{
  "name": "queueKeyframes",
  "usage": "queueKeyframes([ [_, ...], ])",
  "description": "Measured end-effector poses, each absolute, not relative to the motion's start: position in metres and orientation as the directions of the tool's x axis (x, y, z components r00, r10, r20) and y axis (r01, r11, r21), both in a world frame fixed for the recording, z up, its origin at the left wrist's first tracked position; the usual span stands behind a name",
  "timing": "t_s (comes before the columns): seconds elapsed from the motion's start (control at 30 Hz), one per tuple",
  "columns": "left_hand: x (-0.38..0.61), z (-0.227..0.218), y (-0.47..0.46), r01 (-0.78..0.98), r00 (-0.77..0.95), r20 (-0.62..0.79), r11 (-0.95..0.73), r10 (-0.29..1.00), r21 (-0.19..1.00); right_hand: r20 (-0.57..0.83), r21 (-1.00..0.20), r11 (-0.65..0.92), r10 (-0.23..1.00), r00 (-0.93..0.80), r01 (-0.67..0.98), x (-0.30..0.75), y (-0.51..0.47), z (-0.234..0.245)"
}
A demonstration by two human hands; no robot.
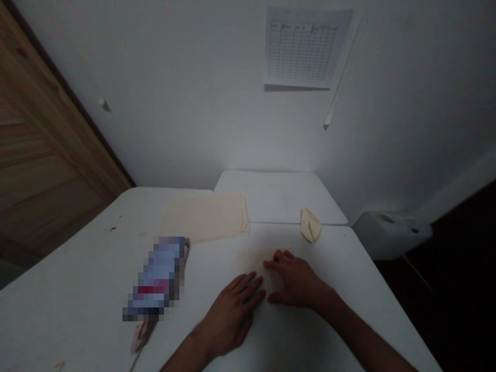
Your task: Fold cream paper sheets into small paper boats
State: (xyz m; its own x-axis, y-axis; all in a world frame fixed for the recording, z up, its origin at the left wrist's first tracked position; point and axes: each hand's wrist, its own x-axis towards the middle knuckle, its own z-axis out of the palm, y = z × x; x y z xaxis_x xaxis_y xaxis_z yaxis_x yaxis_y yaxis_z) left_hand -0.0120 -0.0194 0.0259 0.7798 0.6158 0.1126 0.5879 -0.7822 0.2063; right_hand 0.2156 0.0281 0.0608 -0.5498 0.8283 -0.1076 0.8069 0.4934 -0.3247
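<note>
Both my hands rest flat on a thin cream sheet [248, 258] that lies on the white table [77, 289]. My left hand [232, 312] lies palm down with fingers stretched out over the sheet's near edge. My right hand [296, 281] lies beside it, fingers extended and pressing on the sheet's right part. A stack of the same cream sheets [205, 217] lies farther back. A folded cream piece [310, 225] sits to the right of the stack.
A blurred-out flat object [157, 279] lies on the table to the left of my hands. A second white table [279, 196] stands behind, against the wall. A paper chart [304, 46] hangs on the wall. A wooden door [34, 155] is at left, a white container [391, 232] at right.
</note>
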Motion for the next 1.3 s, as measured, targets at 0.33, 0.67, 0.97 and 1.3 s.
queueKeyframes([
  [0.33,-0.019,0.017,-0.008,0.822,0.53,0.258,-0.564,0.808,0.075,-0.123,-0.332,0.48,0.832,-0.542,0.812,0.215,0.028,0.061],
  [0.67,-0.023,0.01,-0.001,0.913,0.374,0.412,-0.409,0.831,-0.004,-0.115,-0.339,0.486,0.828,-0.548,0.805,0.216,0.028,0.061],
  [0.97,0.006,0.004,0.004,0.688,0.639,0.357,-0.713,0.682,0.131,-0.091,-0.348,0.483,0.836,-0.542,0.804,0.217,0.027,0.059],
  [1.3,0.02,0.011,0.006,0.755,0.556,0.314,-0.626,0.769,0.195,0.018,-0.447,0.359,0.919,-0.393,0.819,0.242,0.023,0.046],
])
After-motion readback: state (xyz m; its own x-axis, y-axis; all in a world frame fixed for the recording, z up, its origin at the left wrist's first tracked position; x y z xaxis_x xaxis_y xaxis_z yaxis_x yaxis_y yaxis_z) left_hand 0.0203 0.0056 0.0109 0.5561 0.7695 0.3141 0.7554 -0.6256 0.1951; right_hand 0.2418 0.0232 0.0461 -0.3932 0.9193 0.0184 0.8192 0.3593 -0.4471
